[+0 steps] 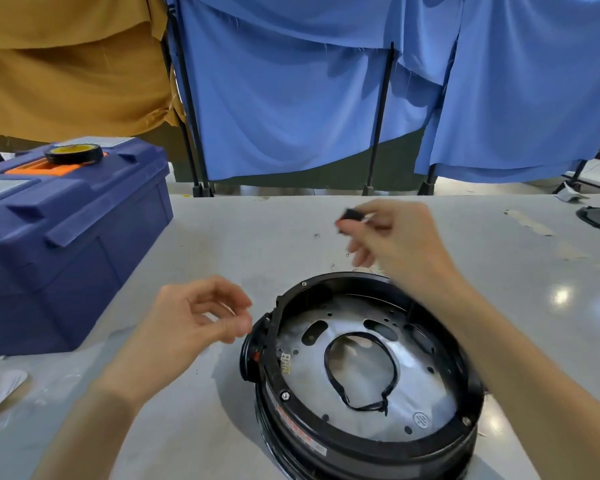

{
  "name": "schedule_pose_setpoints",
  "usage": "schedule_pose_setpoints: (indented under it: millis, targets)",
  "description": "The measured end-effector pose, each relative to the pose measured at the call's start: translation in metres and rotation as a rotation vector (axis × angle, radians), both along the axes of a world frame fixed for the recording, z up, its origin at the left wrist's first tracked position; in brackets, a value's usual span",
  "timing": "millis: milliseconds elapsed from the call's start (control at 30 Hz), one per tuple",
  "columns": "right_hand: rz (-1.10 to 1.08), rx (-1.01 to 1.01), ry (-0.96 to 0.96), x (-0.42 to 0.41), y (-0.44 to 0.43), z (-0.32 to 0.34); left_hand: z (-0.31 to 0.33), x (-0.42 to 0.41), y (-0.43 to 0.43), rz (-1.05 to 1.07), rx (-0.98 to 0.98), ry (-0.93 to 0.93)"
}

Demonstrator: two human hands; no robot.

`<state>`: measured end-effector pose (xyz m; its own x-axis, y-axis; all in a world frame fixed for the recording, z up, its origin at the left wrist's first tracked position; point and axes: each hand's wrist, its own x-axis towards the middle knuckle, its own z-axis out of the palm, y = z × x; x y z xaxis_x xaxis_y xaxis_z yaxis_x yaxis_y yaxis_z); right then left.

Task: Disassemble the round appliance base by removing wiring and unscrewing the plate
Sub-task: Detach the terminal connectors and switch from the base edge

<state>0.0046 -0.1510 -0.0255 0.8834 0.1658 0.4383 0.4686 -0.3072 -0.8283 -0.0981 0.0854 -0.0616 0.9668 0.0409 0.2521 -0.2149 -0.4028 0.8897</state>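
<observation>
Head camera: my right hand (395, 237) pinches a small black part (352, 218) above the bench (257, 237). My left hand (194, 317) hangs loosely curled, empty, just left of the round base (378, 452), which lies below my right forearm.

The right hand (395, 237) pinches a small black part (352, 216) above and beyond the round base (361, 441); the left hand (201, 313), loosely curled, hovers just left of it.
</observation>
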Motion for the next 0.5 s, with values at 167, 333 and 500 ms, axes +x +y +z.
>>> schedule_pose_setpoints:
  millis: [167,333,500]
  targets:
    - [-0.363,-0.181,0.284,0.058,-0.076,-0.026,0.0,-0.004,0.002,-0.247,0.159,0.292]
    - [-0.389,-0.449,0.447,0.077,-0.102,-0.066,0.001,-0.002,-0.001,-0.273,0.186,0.263]
    - [-0.374,-0.53,0.512,0.074,-0.101,-0.073,0.001,-0.004,-0.001,-0.294,0.178,0.232]
